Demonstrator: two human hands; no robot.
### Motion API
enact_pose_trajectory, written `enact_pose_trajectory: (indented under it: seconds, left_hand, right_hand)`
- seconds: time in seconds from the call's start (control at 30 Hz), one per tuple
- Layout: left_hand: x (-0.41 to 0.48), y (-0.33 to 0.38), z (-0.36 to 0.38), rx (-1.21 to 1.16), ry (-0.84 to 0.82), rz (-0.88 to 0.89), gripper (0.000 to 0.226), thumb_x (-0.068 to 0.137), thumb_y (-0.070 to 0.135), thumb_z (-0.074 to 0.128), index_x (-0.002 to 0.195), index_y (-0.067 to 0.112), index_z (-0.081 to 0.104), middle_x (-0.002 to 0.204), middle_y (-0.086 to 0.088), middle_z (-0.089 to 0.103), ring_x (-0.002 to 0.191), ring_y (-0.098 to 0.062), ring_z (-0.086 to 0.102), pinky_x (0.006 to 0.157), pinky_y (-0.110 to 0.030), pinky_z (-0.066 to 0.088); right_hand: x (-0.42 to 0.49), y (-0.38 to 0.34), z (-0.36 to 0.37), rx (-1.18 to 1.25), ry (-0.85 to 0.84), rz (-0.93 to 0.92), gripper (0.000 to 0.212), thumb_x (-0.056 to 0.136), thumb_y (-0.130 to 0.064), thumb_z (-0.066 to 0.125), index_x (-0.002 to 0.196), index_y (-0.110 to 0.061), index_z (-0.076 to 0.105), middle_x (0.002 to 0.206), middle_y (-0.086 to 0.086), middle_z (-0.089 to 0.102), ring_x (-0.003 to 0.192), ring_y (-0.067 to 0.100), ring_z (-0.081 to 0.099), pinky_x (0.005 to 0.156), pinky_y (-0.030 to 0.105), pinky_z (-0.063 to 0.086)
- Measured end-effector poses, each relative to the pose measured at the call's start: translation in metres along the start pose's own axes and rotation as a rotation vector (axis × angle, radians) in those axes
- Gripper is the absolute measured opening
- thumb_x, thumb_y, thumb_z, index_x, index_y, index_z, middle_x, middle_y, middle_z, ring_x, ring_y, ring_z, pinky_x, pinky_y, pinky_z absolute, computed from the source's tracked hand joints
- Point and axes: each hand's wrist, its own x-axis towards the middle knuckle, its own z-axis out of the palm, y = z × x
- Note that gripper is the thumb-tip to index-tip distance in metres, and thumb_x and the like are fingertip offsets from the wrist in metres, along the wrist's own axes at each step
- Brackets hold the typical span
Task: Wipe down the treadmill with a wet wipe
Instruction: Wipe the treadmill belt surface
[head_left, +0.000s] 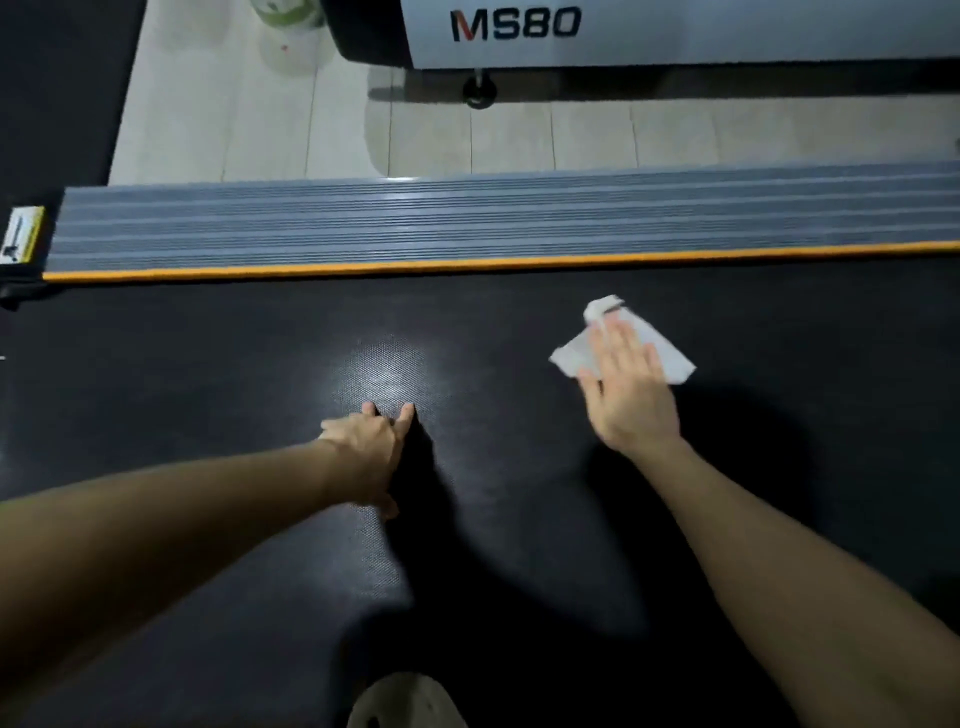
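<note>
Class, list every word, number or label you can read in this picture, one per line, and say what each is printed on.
"MS80": on the white machine cover at the top of the picture.
Yellow sticker at the left edge: it carries print, but too small and blurred to read.

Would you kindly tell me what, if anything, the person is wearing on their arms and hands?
The left forearm and right forearm are bare, no sleeves in view; the left hand and right hand show no gloves, watch or rings.
</note>
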Motion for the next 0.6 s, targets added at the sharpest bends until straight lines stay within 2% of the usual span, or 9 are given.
enact_pose_trajectory:
  seconds: [0.07,0.13,0.23,0.3,0.33,0.4,0.5,0.53,0.6]
  left_hand:
    - [0.009,-0.012,-0.016,0.002,0.019,0.059,0.123,0.078,0.071,0.082,0.168,0.018,0.019,0.143,-0.013,0.059,0.128,-0.031,0.063,0.099,-0.042,0.057]
    - [0.018,-0.013,-0.029,0.010,0.102,0.060,0.108,0.080,0.069,0.081,0.163,0.023,0.030,0.142,-0.009,0.059,0.122,-0.031,0.065,0.094,-0.044,0.060]
    - [0.044,-0.007,-0.037,-0.016,0.205,-0.022,0.139,0.071,0.070,0.086,0.169,0.022,0.001,0.168,-0.021,0.017,0.148,-0.043,0.038,0.101,-0.058,0.056]
    - [0.062,-0.003,-0.032,-0.005,0.215,-0.059,0.155,0.066,0.071,0.089,0.168,0.018,-0.016,0.174,-0.024,-0.008,0.159,-0.051,0.013,0.111,-0.066,0.046]
    - [0.069,-0.002,-0.029,-0.007,0.210,-0.065,0.158,0.067,0.068,0.090,0.167,0.015,-0.020,0.173,-0.027,-0.014,0.159,-0.055,0.005,0.114,-0.067,0.042]
    - [0.075,0.002,-0.025,-0.025,0.206,-0.064,0.158,0.069,0.061,0.092,0.165,0.011,-0.022,0.171,-0.032,-0.018,0.158,-0.060,0.000,0.117,-0.067,0.039]
    - [0.075,0.007,-0.028,-0.031,0.197,-0.062,0.156,0.071,0.057,0.092,0.164,0.008,-0.023,0.170,-0.035,-0.018,0.156,-0.063,-0.001,0.118,-0.068,0.037]
    - [0.075,0.008,-0.029,-0.025,0.193,-0.068,0.156,0.071,0.057,0.092,0.164,0.007,-0.023,0.169,-0.035,-0.018,0.155,-0.063,0.000,0.118,-0.069,0.037]
    - [0.079,0.008,-0.027,-0.003,0.192,-0.076,0.155,0.072,0.058,0.091,0.164,0.005,-0.023,0.169,-0.037,-0.018,0.155,-0.065,0.000,0.118,-0.069,0.037]
  right_hand:
    - [0.003,0.000,0.002,0.005,0.018,0.298,0.067,0.109,-0.043,0.028,0.168,-0.010,0.025,0.177,0.011,0.020,0.164,0.029,0.017,0.127,0.058,0.023]
    - [0.014,-0.041,0.010,0.041,0.058,0.399,0.069,0.109,-0.044,0.022,0.169,-0.008,0.021,0.178,0.013,0.014,0.164,0.031,0.012,0.130,0.056,0.018]
    - [0.025,-0.091,0.025,-0.066,-0.008,-0.052,0.066,0.111,-0.037,0.012,0.170,-0.009,0.013,0.178,0.012,0.009,0.165,0.031,0.007,0.131,0.054,0.015]
    - [0.027,-0.074,0.024,-0.088,-0.083,-0.389,0.062,0.113,-0.037,0.016,0.171,-0.016,0.013,0.179,0.004,0.007,0.166,0.022,0.004,0.134,0.049,0.009]
    - [0.028,-0.052,0.023,-0.107,-0.090,-0.452,0.061,0.113,-0.038,0.019,0.171,-0.018,0.014,0.179,0.002,0.008,0.165,0.020,0.004,0.135,0.047,0.007]
    - [0.025,-0.003,0.023,-0.127,0.007,-0.244,0.059,0.115,-0.038,0.025,0.169,-0.014,0.025,0.178,0.006,0.015,0.165,0.023,0.010,0.133,0.053,0.015]
    - [0.019,0.030,0.019,-0.003,0.205,0.454,0.068,0.112,-0.047,0.029,0.166,-0.006,0.031,0.175,0.016,0.021,0.163,0.033,0.018,0.129,0.059,0.021]
    - [0.022,0.013,0.018,0.069,0.215,0.542,0.072,0.110,-0.050,0.029,0.166,-0.004,0.030,0.175,0.017,0.021,0.163,0.034,0.017,0.130,0.058,0.019]
    - [0.033,-0.047,0.023,0.084,0.199,0.327,0.070,0.110,-0.048,0.028,0.166,-0.005,0.031,0.175,0.015,0.025,0.164,0.033,0.016,0.132,0.054,0.014]
